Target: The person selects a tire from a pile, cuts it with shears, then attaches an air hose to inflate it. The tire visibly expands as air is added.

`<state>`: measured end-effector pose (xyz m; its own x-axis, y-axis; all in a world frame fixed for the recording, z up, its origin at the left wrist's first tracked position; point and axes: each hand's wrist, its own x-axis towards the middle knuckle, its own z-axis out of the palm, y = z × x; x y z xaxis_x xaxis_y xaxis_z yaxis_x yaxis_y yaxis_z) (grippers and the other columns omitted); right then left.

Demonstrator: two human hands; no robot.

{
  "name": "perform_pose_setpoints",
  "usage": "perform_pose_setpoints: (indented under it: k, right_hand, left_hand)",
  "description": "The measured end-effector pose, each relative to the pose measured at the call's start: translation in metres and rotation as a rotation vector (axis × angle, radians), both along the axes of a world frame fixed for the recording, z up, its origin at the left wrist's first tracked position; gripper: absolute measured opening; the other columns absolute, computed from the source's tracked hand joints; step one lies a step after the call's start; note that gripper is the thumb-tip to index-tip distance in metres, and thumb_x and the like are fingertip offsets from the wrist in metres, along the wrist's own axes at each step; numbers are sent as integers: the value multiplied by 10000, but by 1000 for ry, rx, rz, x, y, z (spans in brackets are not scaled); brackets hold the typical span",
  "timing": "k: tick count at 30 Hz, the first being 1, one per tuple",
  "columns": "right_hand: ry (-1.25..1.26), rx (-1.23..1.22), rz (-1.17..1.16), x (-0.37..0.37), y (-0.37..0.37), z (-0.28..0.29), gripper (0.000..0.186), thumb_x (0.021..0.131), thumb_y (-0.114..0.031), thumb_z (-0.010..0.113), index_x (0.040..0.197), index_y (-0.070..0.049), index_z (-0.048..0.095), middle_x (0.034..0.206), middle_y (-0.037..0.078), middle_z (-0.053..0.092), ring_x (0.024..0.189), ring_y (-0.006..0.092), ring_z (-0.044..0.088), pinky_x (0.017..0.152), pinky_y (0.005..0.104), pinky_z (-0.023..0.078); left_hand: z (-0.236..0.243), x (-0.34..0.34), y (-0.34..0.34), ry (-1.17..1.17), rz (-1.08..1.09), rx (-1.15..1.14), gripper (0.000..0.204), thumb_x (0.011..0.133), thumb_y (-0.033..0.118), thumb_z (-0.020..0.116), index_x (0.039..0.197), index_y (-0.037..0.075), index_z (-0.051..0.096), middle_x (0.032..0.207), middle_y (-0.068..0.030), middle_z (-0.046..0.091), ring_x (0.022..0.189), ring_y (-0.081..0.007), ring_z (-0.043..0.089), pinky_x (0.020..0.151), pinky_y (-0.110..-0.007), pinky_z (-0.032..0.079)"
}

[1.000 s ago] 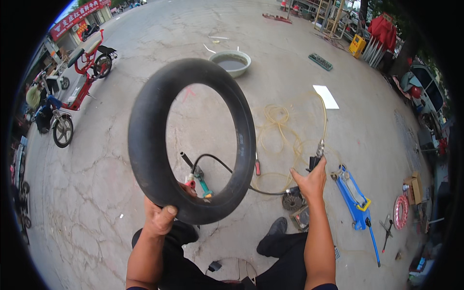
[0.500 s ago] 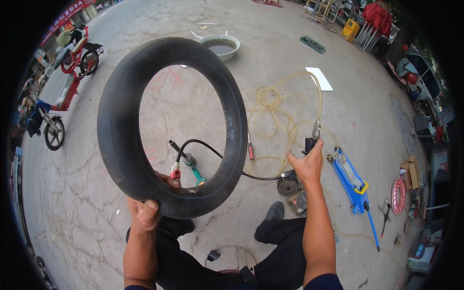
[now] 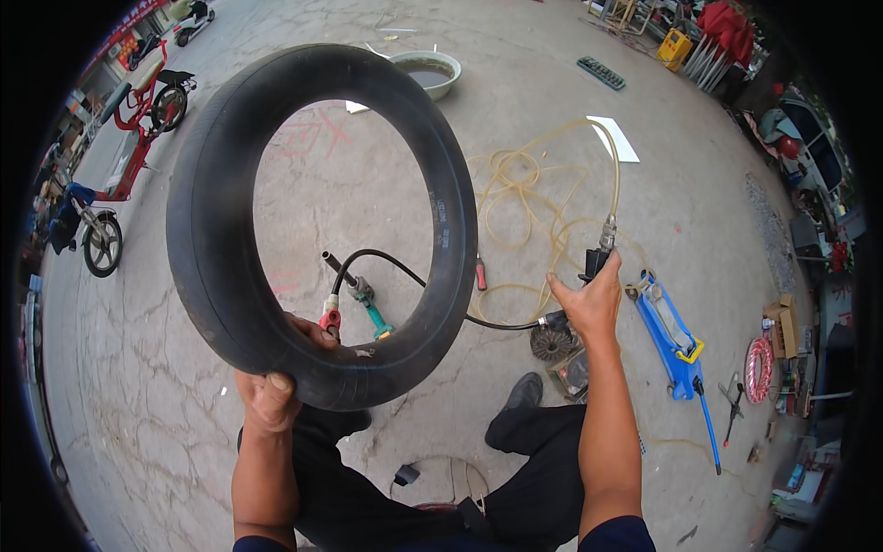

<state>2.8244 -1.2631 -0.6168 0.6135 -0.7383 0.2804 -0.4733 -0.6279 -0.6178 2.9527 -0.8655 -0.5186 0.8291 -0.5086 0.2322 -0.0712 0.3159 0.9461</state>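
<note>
A plump black rubber inner tube (image 3: 210,230) stands raised in front of me. My left hand (image 3: 270,391) is closed around its lower left part, thumb on the near side and fingers inside the ring. By those fingertips, a red air chuck (image 3: 331,318) sits at the tube's inner edge; the valve itself is hidden. From the chuck a black hose (image 3: 391,257) runs behind the tube to a black inflator gun (image 3: 597,265). My right hand (image 3: 593,302) is wrapped round the gun's grip. A clear yellowish air hose (image 3: 615,179) joins its top through a metal fitting.
A green power tool (image 3: 371,313) and a red-handled screwdriver (image 3: 480,274) lie on the concrete. A blue floor jack (image 3: 670,345) is to the right. Farther off stand a basin of dark water (image 3: 451,83), a socket tray (image 3: 602,73) and a red electric bike (image 3: 129,166).
The inner tube looks somewhat fuller and sits slightly higher and farther left. Both hands keep their holds. My view has shifted a little.
</note>
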Motion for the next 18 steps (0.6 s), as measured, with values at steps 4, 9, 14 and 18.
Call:
perform_pose_setpoints:
  k: [4, 9, 14, 18]
  right_hand:
    - [17, 15, -8, 3, 3, 3, 1048, 650, -305, 922, 1420, 71, 319, 1171, 329, 608, 1080, 494, 612, 933, 508, 492]
    - [-7, 16, 6, 4, 5, 6, 1061, 642, -303, 931, 1423, 70, 317, 1186, 326, 611, 1096, 486, 614, 945, 498, 493]
    - [17, 1, -32, 6, 7, 9, 1056, 640, -309, 935, 1421, 67, 332, 1207, 323, 613, 1112, 474, 619, 957, 495, 494]
    - [16, 65, -56, 5, 5, 15, 1043, 645, -306, 936, 1408, 85, 342, 1187, 308, 627, 1086, 439, 641, 936, 467, 511]
  left_hand:
    - [1, 3, 3, 1, -22, 0, 776, 867, 515, 769, 1293, -69, 486, 1131, -146, 578, 1029, -255, 627, 858, -365, 530]
    - [1, 5, 7, -2, 2, -16, 746, 874, 511, 758, 1248, -83, 508, 1070, -212, 620, 1010, -300, 652, 870, -412, 549]
    - [-3, 12, 17, -14, 35, -80, 740, 904, 540, 716, 1252, -79, 509, 1053, -196, 616, 984, -271, 651, 837, -356, 545]
    - [-5, 22, 29, 24, 20, -228, 709, 959, 549, 635, 1295, -56, 479, 1081, -180, 609, 998, -259, 656, 853, -354, 551]
